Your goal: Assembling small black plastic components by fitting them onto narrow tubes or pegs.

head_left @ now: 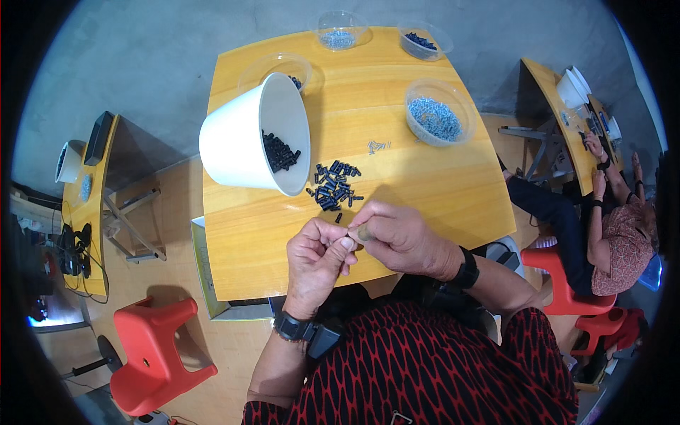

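Note:
My left hand (316, 256) and my right hand (402, 238) meet fingertip to fingertip over the near edge of the wooden table (453, 188). Both are closed in a pinch; whatever is between the fingers is too small and covered to name. Just beyond them lies a loose pile of small black cylindrical parts (331, 185), with one stray black part (338, 217) closest to my fingers. Farther off is a little heap of thin silver screws or pins (378, 147). A white bucket (237, 142) lies tipped on its side at the left, its mouth facing right, with more black parts (280, 151) inside.
A clear tub (438, 117) of silver pieces stands at the right. Other clear tubs (338, 32) (423, 42) line the far edge, and one (283, 64) sits behind the bucket. Red stools (152, 354) flank the table. A person (616, 241) works at another table on the right.

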`<state>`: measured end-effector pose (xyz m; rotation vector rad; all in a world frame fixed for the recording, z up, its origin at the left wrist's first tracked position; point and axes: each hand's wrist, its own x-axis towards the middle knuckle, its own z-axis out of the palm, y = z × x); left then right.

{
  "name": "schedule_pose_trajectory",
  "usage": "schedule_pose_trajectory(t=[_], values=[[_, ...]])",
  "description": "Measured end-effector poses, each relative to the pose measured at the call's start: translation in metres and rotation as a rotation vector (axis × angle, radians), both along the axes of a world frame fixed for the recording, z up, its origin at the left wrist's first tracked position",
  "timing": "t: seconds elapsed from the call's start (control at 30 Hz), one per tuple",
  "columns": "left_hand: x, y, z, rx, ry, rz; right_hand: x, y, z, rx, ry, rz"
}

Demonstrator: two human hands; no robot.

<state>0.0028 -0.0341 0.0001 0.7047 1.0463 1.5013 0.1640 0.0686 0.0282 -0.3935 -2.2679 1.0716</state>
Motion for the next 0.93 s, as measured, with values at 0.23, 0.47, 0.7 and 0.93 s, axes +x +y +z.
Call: schedule_pose_trajectory(t=[0.23, 0.47, 0.7, 0.93], values=[[0.002, 0.001, 0.001, -0.040, 0.078, 0.036, 0.008, 0.025, 0.002, -0.009, 0.031, -0.058], [0.004, 0.002, -0.005, 0.032, -0.090, 0.181, -0.006, 0.032, -0.010, 0.183, -0.255, -0.220], [0.002, 0.002, -0.003, 0.037, -0.089, 0.170, -0.005, 0.031, -0.008, 0.140, -0.214, -0.237], [-0.001, 0.001, -0.003, 0.041, -0.070, 0.085, 0.003, 0.019, 0.007, -0.880, 0.041, -0.067]])
